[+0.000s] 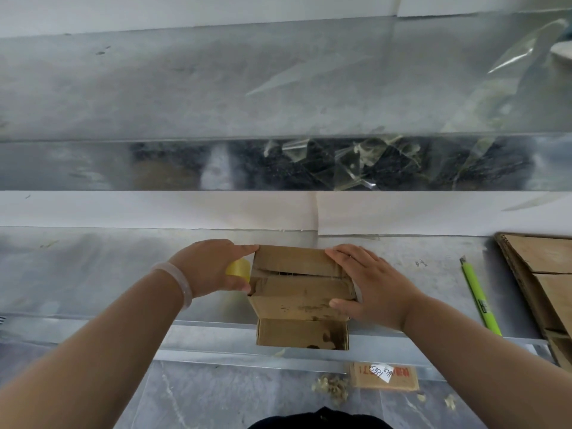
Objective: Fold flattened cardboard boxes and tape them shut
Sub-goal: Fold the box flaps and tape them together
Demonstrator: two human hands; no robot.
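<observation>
A small brown cardboard box (298, 292) stands at the front edge of the metal worktable (93, 274), its top flaps folded down with a gap between them. One flap hangs down over the table's edge. My left hand (213, 267) is at the box's left side and holds a yellow roll of tape (239, 268) against it, fingertips on the far left corner. My right hand (368, 286) lies over the box's right side, fingers flat on the far flap and thumb on the near flap.
A green utility knife (479, 300) lies right of the box. Flattened cardboard (544, 289) is stacked at the far right. A metal shelf (216, 88) above carries crumpled clear tape scraps (356, 162). On the floor lie a labelled cardboard piece (385, 374) and debris.
</observation>
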